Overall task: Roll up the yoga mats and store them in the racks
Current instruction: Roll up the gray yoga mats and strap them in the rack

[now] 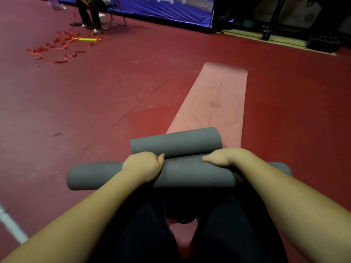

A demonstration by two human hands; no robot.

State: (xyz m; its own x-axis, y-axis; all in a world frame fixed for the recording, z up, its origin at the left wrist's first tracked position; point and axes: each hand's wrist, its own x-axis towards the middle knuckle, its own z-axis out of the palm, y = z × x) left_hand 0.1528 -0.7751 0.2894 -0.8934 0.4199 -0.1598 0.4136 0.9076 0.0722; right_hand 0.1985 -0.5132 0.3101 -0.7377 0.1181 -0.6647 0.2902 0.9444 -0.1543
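A pink yoga mat with a faint line pattern lies unrolled on the red floor, stretching away from me. At its near end sits a short grey roll; whether it is that mat's rolled end I cannot tell. Right in front of it lies a longer grey rolled mat, held crosswise over my knees. My left hand grips this longer roll left of its middle, thumb at the seam between the two rolls. My right hand grips it on the right. My forearm hides part of the roll's right end.
Red ribbon scraps and a yellow stick litter the floor at far left. Behind them a person sits on a chair. A blue banner and dark equipment line the back. A white floor line runs at lower left.
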